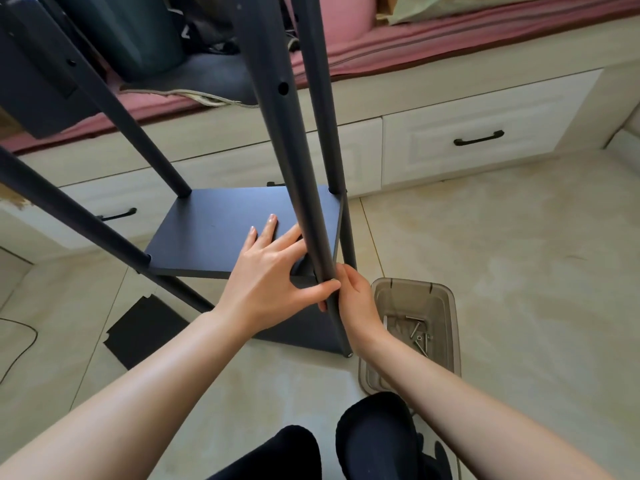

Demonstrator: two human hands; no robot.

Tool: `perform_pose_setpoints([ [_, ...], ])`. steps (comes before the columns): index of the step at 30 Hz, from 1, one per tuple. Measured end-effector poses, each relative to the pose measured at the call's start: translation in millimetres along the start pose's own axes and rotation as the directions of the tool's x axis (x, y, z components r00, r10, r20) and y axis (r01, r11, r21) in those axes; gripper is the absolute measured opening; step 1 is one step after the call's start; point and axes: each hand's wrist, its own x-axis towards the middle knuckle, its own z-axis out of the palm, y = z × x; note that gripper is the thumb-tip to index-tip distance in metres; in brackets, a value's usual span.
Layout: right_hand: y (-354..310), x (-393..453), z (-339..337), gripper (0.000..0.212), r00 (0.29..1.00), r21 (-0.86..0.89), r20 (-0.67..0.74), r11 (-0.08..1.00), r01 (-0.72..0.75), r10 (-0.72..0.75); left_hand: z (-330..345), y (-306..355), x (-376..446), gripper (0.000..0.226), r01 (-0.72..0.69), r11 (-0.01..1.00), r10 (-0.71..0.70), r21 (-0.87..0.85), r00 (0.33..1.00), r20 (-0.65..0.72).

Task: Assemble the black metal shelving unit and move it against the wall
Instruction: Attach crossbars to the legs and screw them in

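The black metal shelving unit stands in front of me on the tile floor, its round posts rising past the camera. A dark shelf board sits low between the posts. The near right post has a screw hole partway up. My left hand lies spread on the shelf board's near right corner, with the thumb pressed against that post. My right hand grips the same post from the right, just below the board. A lower board shows beneath my hands.
A clear brown plastic bin with several metal screws sits on the floor at the right. A black flat piece lies at the left. White drawers under a pink-covered bench run behind the unit. My dark-clad knees are at the bottom.
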Motion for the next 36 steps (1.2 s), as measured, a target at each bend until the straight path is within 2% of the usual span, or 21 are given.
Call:
perform_pose_setpoints([
  [6,-15,5,24,0.043,0.999,-0.021,-0.016,0.999,0.050,-0.051,-20,-16,-2,0.065,0.080,0.985,-0.089,-0.153,0.995,-0.051],
  [13,-35,-1,63,0.036,0.996,-0.097,0.063,0.992,0.075,-0.069,-55,-40,-26,0.082,0.210,0.929,-0.239,-0.305,0.969,-0.060],
  [17,-39,-6,81,0.041,0.991,-0.171,0.070,0.978,0.120,-0.110,-69,-42,-43,0.080,0.270,0.891,-0.318,-0.366,0.945,-0.076],
  [23,-46,-17,101,0.036,0.976,-0.217,0.115,0.954,0.207,-0.185,-80,-49,-66,0.070,0.288,0.845,-0.368,-0.451,0.925,-0.098],
  [28,-55,-28,132,0.033,0.935,-0.254,0.266,0.919,0.303,-0.235,-88,-66,-99,0.082,0.317,0.775,-0.477,-0.546,0.860,-0.178],
  [33,-54,-39,166,0.024,0.901,-0.355,0.359,0.856,0.375,-0.246,-100,-81,-144,0.085,0.370,0.687,-0.588,-0.626,0.789,-0.178],
  [34,-52,-41,173,0.023,0.892,-0.375,0.374,0.839,0.395,-0.253,-102,-83,-153,0.081,0.379,0.668,-0.612,-0.640,0.769,-0.183],
  [36,-47,-45,188,0.023,0.880,-0.414,0.394,0.805,0.426,-0.264,-107,-85,-170,0.061,0.386,0.622,-0.652,-0.682,0.737,-0.177],
])
